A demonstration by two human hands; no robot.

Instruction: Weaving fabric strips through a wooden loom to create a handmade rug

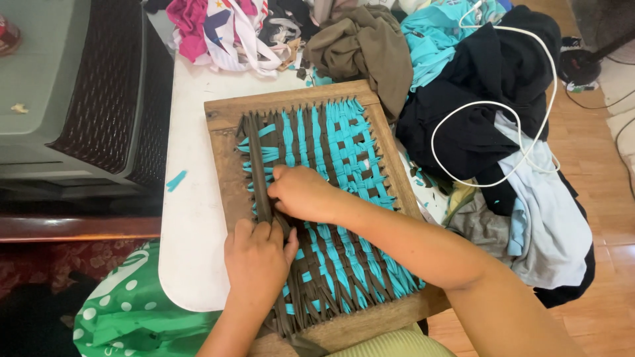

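Observation:
A wooden frame loom [225, 162] lies on a white table, strung with turquoise and dark brown fabric strips [344, 152] woven in a checker pattern. My left hand [256, 261] sits at the loom's lower left, fingers curled over a dark brown strip [259, 175] that runs up the left side. My right hand [303, 193] reaches across from the right, fingers pressed down into the weave beside that same strip. Both hands touch the strip close together.
A heap of clothes [489, 73] in black, turquoise, olive and pink covers the table's back and right. A white cable [489, 104] loops over it. A dark woven basket-like cabinet [109, 99] stands left. A green dotted bag [132, 311] lies at lower left.

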